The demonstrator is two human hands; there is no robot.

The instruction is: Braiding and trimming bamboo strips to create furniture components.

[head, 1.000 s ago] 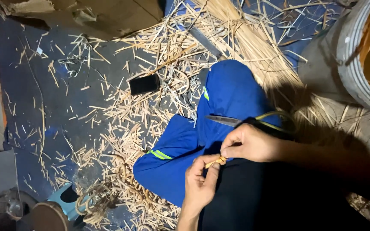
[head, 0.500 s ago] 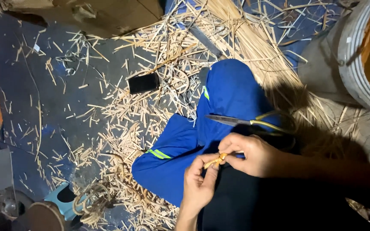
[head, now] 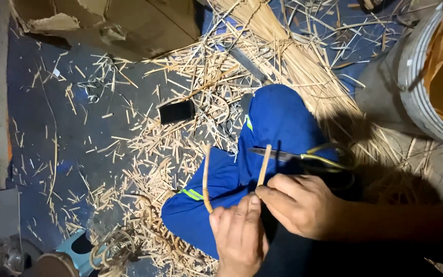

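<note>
Pale split cane, bent into a narrow U-shaped strip, stands up from the two hands in the lower middle of the frame. The left hand is closed around the strip's left leg near the bend, and the right hand pinches the base of the right leg between thumb and fingers. Both rest over a bent knee in blue work trousers, where yellow-handled scissors lie just above the right hand. Cut cane scraps litter the dark floor around a small black rectangular phone left of the knee.
</note>
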